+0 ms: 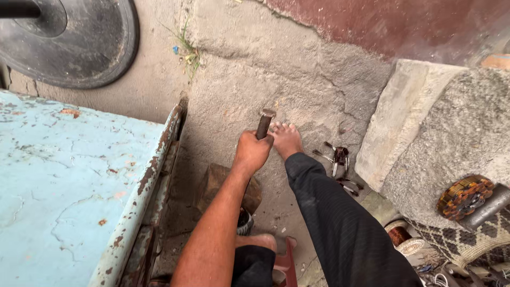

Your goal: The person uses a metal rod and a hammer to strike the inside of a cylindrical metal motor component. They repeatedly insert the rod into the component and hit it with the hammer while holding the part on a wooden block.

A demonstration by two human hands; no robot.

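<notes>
My left hand (251,152) is closed around the shaft of a rusty metal tool (264,123) with a flattened head, held upright just above the concrete ground (297,90). Right beside the hand rests my bare foot (287,139), at the end of a leg in dark trousers (340,223). The tool's lower end is hidden inside the fist. Below my forearm sits a brown wooden block (212,183). My right hand does not appear in the frame.
A pale blue, peeling metal surface (69,180) with a rusty edge fills the left. A black round disc (74,42) lies at top left. Bent metal scraps (340,159) lie by a large stone block (425,122). A wound copper coil (464,197) lies at right.
</notes>
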